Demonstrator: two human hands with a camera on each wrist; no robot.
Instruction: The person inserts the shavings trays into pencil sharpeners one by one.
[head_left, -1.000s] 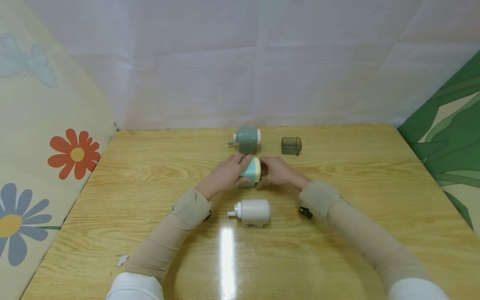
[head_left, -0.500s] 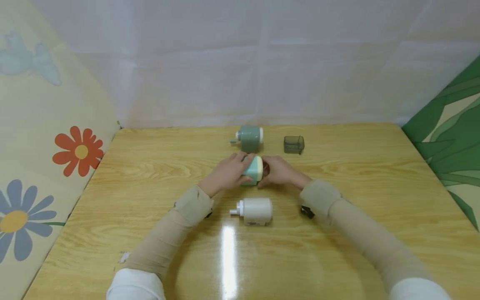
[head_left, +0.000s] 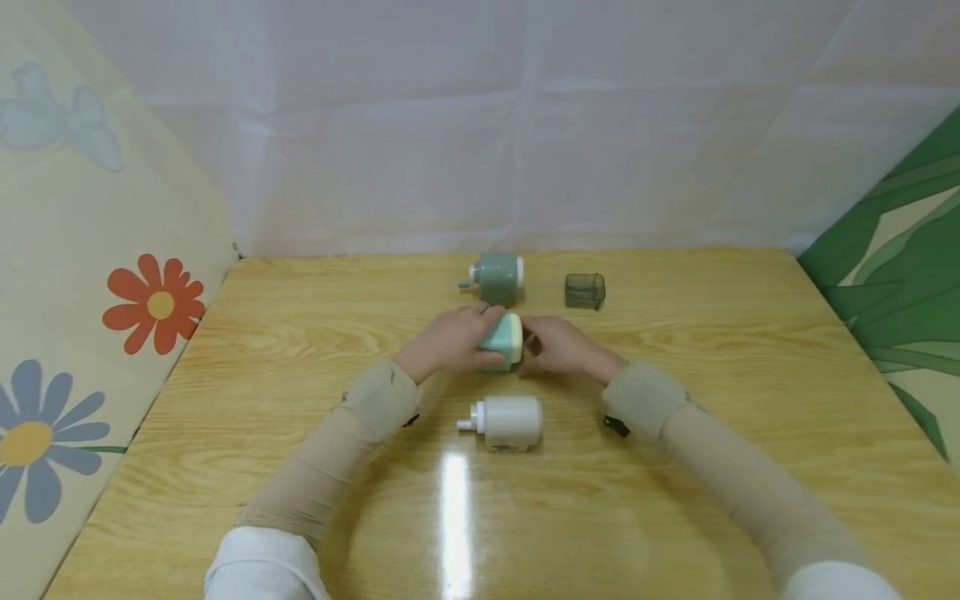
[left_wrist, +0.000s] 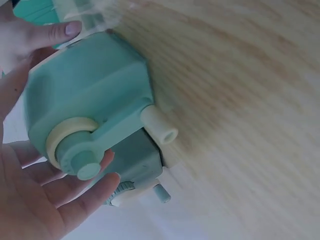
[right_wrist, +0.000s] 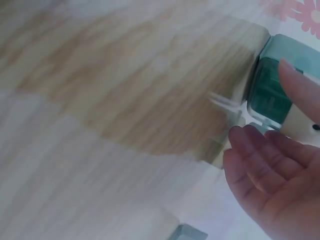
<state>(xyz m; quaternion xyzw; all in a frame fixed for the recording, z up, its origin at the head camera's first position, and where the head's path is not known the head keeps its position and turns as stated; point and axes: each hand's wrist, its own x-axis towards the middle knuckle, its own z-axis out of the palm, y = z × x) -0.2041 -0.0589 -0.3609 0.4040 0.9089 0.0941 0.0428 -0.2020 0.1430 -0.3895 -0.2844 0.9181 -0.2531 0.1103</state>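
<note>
A teal crank pencil sharpener (head_left: 501, 333) with a cream front lies on its side between both hands. My left hand (head_left: 453, 340) grips its body; the left wrist view shows the crank (left_wrist: 120, 127) with its cream knob, fingers beneath. My right hand (head_left: 558, 346) is at the cream front, its thumb and curved fingers either side of the dark green see-through drawer (right_wrist: 270, 97). The drawer's inner part is hidden. A darker green sharpener (head_left: 498, 278) lies just beyond, and an off-white one (head_left: 513, 422) lies nearer to me.
A loose smoky see-through drawer (head_left: 584, 291) lies at the back right of the wooden table (head_left: 712, 333). A pale sheet (head_left: 390, 167) hangs behind the table's far edge. Printed panels stand at either side, with flowers on the left and leaves on the right.
Both hands stay at the teal sharpener. The right hand's fingers have shifted slightly at its front. The other sharpeners and the loose drawer lie as before.
</note>
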